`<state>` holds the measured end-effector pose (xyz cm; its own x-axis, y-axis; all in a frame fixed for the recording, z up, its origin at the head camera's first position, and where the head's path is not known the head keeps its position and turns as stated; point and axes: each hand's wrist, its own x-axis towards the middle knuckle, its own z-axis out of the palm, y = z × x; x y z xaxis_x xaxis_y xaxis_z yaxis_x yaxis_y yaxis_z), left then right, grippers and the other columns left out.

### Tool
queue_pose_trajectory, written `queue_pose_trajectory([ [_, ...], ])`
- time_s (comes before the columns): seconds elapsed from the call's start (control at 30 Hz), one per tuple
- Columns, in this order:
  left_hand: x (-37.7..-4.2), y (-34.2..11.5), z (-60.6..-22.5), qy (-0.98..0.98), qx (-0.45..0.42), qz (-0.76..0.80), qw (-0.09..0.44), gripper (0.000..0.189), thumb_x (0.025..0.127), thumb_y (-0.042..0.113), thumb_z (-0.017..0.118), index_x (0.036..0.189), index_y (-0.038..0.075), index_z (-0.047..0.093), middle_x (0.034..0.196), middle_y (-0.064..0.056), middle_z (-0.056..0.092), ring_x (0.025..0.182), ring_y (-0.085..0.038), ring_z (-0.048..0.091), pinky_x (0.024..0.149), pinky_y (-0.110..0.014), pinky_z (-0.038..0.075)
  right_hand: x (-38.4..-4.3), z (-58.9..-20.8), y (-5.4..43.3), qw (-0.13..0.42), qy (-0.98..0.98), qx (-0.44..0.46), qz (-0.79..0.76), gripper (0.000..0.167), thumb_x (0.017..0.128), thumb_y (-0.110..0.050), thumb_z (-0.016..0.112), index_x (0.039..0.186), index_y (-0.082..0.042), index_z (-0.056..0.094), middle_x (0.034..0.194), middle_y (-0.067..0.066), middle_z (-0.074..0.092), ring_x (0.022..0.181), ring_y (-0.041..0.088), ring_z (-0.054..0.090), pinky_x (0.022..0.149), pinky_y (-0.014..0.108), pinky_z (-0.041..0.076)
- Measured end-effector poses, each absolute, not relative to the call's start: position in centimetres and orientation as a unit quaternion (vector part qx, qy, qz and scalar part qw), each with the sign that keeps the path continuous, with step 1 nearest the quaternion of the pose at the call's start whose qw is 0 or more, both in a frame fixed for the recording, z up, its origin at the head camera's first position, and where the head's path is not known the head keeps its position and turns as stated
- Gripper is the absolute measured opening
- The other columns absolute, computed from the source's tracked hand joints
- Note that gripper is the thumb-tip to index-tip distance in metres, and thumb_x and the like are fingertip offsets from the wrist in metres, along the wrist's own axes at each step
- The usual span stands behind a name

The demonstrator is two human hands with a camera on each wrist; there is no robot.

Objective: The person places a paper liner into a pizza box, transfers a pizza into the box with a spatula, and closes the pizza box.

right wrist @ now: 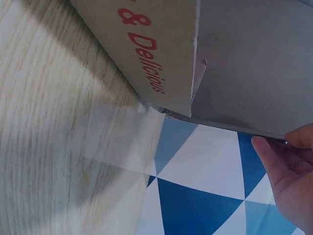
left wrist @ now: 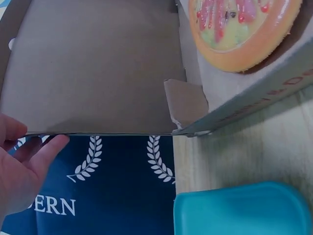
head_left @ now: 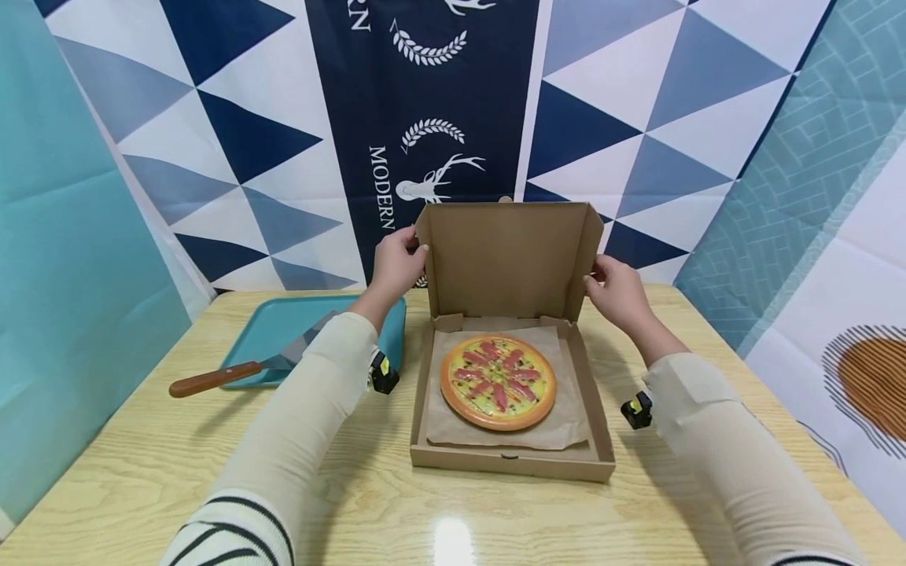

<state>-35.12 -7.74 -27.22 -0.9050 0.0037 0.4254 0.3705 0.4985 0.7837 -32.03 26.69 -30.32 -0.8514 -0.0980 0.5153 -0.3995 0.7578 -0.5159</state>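
A cardboard pizza box point(head_left: 510, 464) stands on the table with its lid point(head_left: 510, 259) raised upright at the back. My left hand point(head_left: 398, 263) pinches the lid's left side edge between thumb and fingers; the left wrist view shows this hand point(left wrist: 24, 166) at the same edge. On the other side my right hand point(head_left: 617, 292) pinches the lid's right edge, and the right wrist view shows its fingers point(right wrist: 266, 152) there. Inside the box a round pizza point(head_left: 499, 383) with red strips on top lies on brown paper point(head_left: 453, 432).
Left of the box is a blue tray point(head_left: 258, 338), partly hidden by my left arm. A pizza server point(head_left: 219, 377) with a wooden handle lies across it, the handle sticking out past the tray's rim. A patterned cloth point(head_left: 269, 149) hangs behind the wooden table point(head_left: 396, 511).
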Motion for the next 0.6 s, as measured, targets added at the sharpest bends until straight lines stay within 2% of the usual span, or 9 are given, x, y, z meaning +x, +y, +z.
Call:
queue_pose_trajectory([
  [0.17,-35.2,-7.4,-26.3,-0.838,-0.105,-0.497,0.197,0.031,0.096,0.005,0.057,0.126,0.008,0.066,0.112,-0.011,0.069,0.097,-0.021,0.065,0.075,-0.033,0.057,-31.9,-29.8,26.7,0.245,-0.906,0.141,0.316,0.015,0.093,0.002,0.05,0.101,0.01,0.06,0.097,0.03,0.064,0.089,0.041,0.061,0.072,0.05,0.05],
  [0.3,-35.2,-7.6,-25.7,-0.832,-0.106,-0.515,0.179,0.032,0.097,0.004,0.056,0.127,0.008,0.065,0.112,-0.012,0.069,0.096,-0.023,0.066,0.069,-0.032,0.058,-31.9,-29.3,26.6,0.24,-0.907,0.135,0.318,0.018,0.095,0.0,0.048,0.105,0.01,0.06,0.096,0.028,0.064,0.085,0.038,0.062,0.071,0.049,0.052],
  [0.6,-34.7,-7.7,-24.5,-0.826,-0.107,-0.529,0.161,0.03,0.098,0.005,0.055,0.126,0.007,0.064,0.115,-0.011,0.068,0.092,-0.023,0.067,0.069,-0.031,0.058,-31.3,-28.3,26.6,0.244,-0.904,0.135,0.323,0.022,0.094,0.001,0.047,0.109,0.009,0.06,0.099,0.028,0.064,0.087,0.038,0.063,0.072,0.05,0.054],
])
